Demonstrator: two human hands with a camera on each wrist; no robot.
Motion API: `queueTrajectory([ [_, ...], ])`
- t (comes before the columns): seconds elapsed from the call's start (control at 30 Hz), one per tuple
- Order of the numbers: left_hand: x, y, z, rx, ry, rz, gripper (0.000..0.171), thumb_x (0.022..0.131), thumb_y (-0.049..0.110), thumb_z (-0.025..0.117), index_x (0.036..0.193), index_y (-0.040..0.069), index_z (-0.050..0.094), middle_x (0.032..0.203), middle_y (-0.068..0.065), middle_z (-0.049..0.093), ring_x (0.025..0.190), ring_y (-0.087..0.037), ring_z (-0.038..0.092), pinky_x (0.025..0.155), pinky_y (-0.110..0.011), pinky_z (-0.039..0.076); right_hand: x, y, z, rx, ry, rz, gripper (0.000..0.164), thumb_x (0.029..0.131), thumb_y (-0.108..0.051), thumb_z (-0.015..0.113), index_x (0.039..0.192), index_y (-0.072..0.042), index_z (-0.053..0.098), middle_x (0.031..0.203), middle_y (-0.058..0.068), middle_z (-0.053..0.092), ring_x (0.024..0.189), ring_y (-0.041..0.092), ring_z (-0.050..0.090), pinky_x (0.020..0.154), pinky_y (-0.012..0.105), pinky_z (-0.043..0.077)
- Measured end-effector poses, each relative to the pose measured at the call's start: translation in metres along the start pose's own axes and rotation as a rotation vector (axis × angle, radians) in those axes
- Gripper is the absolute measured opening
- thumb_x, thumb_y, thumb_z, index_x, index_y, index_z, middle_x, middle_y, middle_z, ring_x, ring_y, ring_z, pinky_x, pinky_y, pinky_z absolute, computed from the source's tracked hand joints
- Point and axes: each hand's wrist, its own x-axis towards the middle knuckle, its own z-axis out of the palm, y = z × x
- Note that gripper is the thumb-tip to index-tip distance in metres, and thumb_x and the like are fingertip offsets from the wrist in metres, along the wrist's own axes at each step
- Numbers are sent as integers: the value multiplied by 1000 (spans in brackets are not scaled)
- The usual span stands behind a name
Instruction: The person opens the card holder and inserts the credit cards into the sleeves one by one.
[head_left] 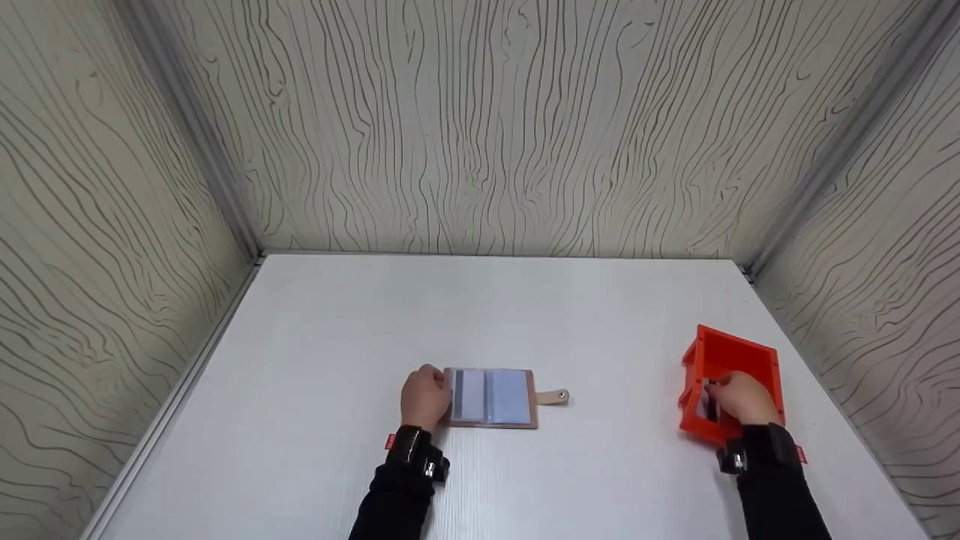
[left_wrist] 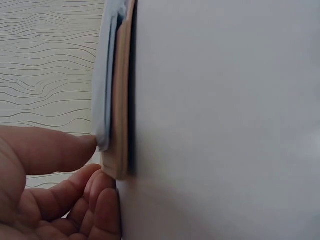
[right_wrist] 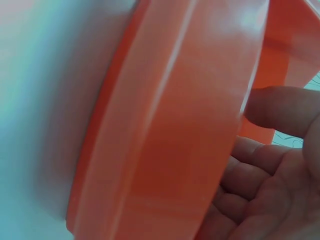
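A card holder (head_left: 510,396) with a brown cover lies spread on the white table, its clear sleeves facing up. My left hand (head_left: 425,397) pinches its left edge; in the left wrist view the thumb (left_wrist: 65,150) presses on the sleeves and the curled fingers meet the cover's edge. Over at the right, my right hand (head_left: 742,397) reaches into a red plastic bin (head_left: 739,349). Its thumb and fingers pinch a pale card (head_left: 703,401) with a dark stripe. The bin's wall (right_wrist: 170,150) hides that card in the right wrist view.
From the holder's right side a pale strap (head_left: 553,397) with a metal snap sticks out onto the table (head_left: 480,315). Wood-patterned panels (head_left: 480,127) enclose the table at the back and both sides. The bin stands close to the table's right edge.
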Motion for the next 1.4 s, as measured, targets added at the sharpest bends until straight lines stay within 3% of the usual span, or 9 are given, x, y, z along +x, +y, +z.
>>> queueTrajectory([
  [0.2,0,-1,0,-11,-13,-13,12,90,7,67,82,-2,64,71,-10,61,68,-30,60,67,-43,50,2,2,0,15,8,-8,36,98,-17,52,113,16,53,92,21,59,89,38,52,82,51,44],
  [0.47,-1,-1,0,-12,8,21,13,90,6,66,81,-2,64,69,-11,61,67,-31,61,66,-44,50,4,3,-2,4,-6,-24,52,99,-22,53,124,22,46,105,31,57,94,41,52,87,54,46],
  [0.87,1,-1,0,-21,-57,-53,9,89,5,66,86,-3,65,74,-10,62,71,-29,61,69,-43,50,4,3,2,104,-25,-7,56,100,-24,51,131,21,39,121,37,49,106,47,46,95,59,41],
  [1.4,0,2,-1,-14,-44,-45,11,90,6,66,84,-3,64,72,-11,60,70,-30,60,68,-43,50,2,-2,-2,119,27,-13,56,100,-22,50,132,22,37,126,39,45,109,49,45,98,59,40],
])
